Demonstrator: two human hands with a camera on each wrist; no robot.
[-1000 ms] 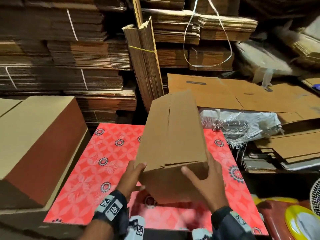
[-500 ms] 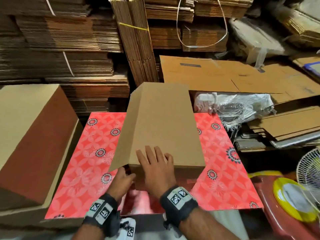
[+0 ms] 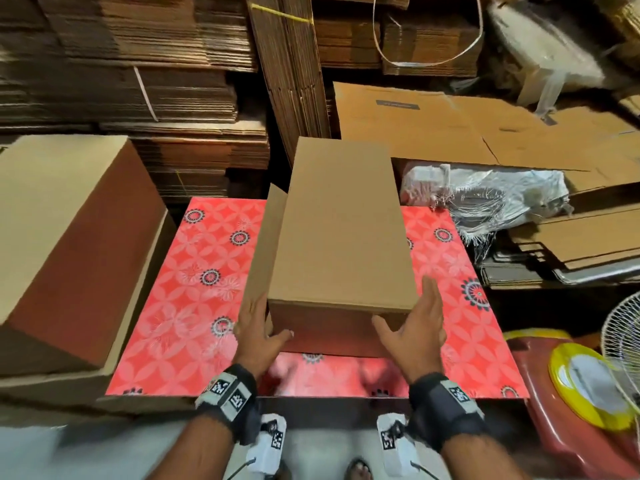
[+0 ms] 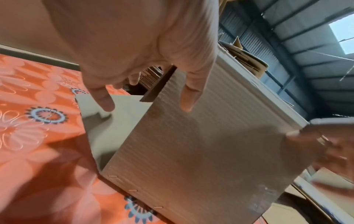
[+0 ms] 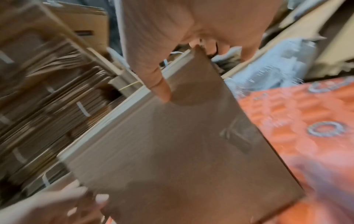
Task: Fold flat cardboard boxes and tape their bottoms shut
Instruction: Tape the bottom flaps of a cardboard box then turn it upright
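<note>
A brown cardboard box [image 3: 343, 230], folded into shape, lies lengthwise on the red patterned table [image 3: 194, 306], one end toward me. A loose flap [image 3: 266, 244] stands out along its left side. My left hand [image 3: 258, 327] cups the near left corner, fingers along the side and thumb on the near face. My right hand [image 3: 415, 327] mirrors it at the near right corner, fingers straight along the right side. In the left wrist view the left hand [image 4: 147, 104] touches the box [image 4: 201, 144] and its flap. The right wrist view is blurred; the right hand [image 5: 186, 70] has its thumb on the box [image 5: 182, 144].
A large closed box [image 3: 69, 237] stands against the table's left edge. Stacks of flat cardboard [image 3: 156, 81] fill the back. Flat sheets [image 3: 485, 133] and a plastic sack [image 3: 485, 195] lie at the right, with a fan [image 3: 623, 341] and a yellow disc [image 3: 588, 386] nearer.
The box was tilted up in both hands, then came down level. My right hand left the top of the box and now sits at the near right corner.
</note>
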